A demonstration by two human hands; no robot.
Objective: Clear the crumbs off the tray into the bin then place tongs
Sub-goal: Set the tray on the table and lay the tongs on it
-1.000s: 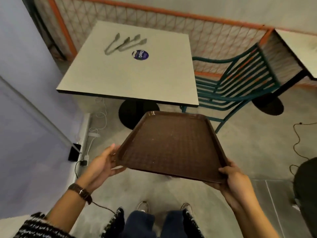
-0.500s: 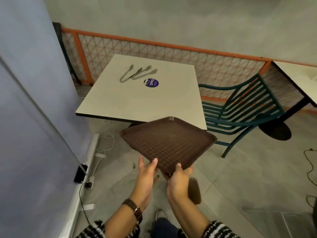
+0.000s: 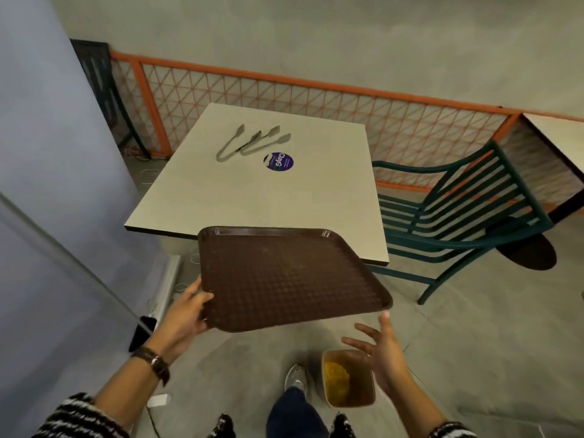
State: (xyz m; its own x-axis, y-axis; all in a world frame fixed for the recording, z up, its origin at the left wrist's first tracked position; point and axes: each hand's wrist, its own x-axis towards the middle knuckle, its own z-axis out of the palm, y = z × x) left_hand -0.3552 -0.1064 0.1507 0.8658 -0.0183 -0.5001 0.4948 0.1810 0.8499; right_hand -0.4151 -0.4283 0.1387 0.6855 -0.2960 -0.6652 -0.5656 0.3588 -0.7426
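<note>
A brown textured tray (image 3: 284, 273) hangs in the air just in front of the table's near edge, roughly level. My left hand (image 3: 186, 311) grips its near left corner. My right hand (image 3: 379, 349) is off the tray, fingers spread, just below its near right corner. On the floor beneath that hand stands a small square bin (image 3: 350, 396) holding yellow crumbs. Two metal tongs (image 3: 249, 142) lie side by side at the far left of the white table (image 3: 221, 197).
A round purple sticker (image 3: 278, 161) sits on the table by the tongs. A green slatted chair (image 3: 455, 213) stands right of the table. An orange mesh fence (image 3: 316, 99) runs behind. A blue wall (image 3: 47, 184) closes the left. My foot (image 3: 295, 376) is beside the bin.
The tray has swung from a corner-first hold back to level. My right hand has let go of it and opened. The bin has come into view on the floor.
</note>
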